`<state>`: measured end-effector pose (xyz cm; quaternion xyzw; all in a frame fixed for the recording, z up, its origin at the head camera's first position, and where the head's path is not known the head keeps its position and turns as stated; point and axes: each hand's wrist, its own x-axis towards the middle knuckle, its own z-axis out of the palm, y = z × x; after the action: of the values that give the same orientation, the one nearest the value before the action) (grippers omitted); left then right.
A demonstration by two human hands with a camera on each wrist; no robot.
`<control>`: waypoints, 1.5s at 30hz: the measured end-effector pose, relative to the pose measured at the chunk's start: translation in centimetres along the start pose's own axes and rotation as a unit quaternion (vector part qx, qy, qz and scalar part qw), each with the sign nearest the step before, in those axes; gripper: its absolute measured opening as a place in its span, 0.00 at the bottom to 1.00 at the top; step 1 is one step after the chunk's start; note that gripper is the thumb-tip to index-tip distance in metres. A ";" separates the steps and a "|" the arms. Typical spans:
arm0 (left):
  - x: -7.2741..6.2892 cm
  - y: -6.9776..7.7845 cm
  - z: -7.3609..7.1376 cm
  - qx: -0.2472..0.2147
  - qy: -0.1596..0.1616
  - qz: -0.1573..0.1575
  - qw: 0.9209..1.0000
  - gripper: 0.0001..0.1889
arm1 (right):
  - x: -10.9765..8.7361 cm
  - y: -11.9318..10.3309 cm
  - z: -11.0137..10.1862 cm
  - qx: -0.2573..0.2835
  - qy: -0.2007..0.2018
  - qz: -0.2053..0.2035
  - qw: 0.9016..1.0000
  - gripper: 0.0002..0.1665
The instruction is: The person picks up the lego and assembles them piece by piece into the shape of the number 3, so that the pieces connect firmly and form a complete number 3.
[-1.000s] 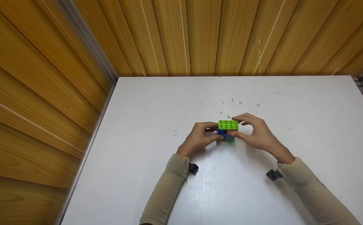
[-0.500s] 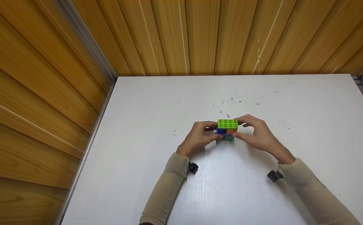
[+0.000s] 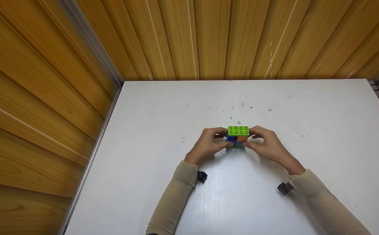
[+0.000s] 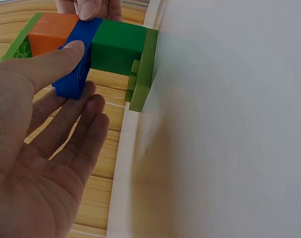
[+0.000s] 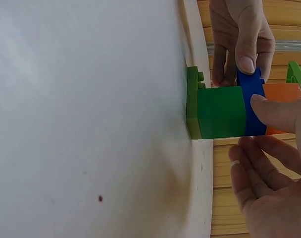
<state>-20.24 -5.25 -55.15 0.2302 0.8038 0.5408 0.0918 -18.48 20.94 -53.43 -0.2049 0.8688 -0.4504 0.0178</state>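
A small tower of toy building bricks stands on the white table. Lowest is a flat olive-green brick (image 5: 192, 106), under a dark green block (image 5: 221, 113). Across that lies a thin blue brick (image 4: 70, 87), then an orange block (image 4: 52, 33), with a flat lime-green brick (image 3: 238, 131) on top, studs up. My left hand (image 3: 205, 142) pinches the blue brick at its left end, thumb on the near side. On the other end, my right hand (image 3: 268, 144) pinches the blue brick as well. Its fingertips behind the tower are partly hidden in the head view.
The white tabletop (image 3: 163, 107) bears small dark marks beyond the tower. Wood-patterned panels (image 3: 209, 39) rise behind and at the left. A metal strip (image 3: 91, 39) runs along their corner.
My right hand has shifted down and nearer, its thumb going from the orange block to the blue brick. The left hand and the tower keep nearly the same place.
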 end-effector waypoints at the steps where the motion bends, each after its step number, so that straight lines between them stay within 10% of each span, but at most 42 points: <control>1: 0.0 0.0 0.0 -0.002 0.000 0.000 1.000 0.20 | 0.0 0.0 0.0 0.001 0.000 0.000 1.000 0.21; 45: 0.4 -0.6 0.5 -0.043 0.084 0.013 0.995 0.23 | 0.7 -0.3 -0.2 0.068 -0.004 0.088 0.994 0.31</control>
<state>-20.53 -4.87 -55.87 0.1903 0.7815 0.5936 0.0271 -19.04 20.70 -53.01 -0.1273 0.8507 -0.5046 0.0748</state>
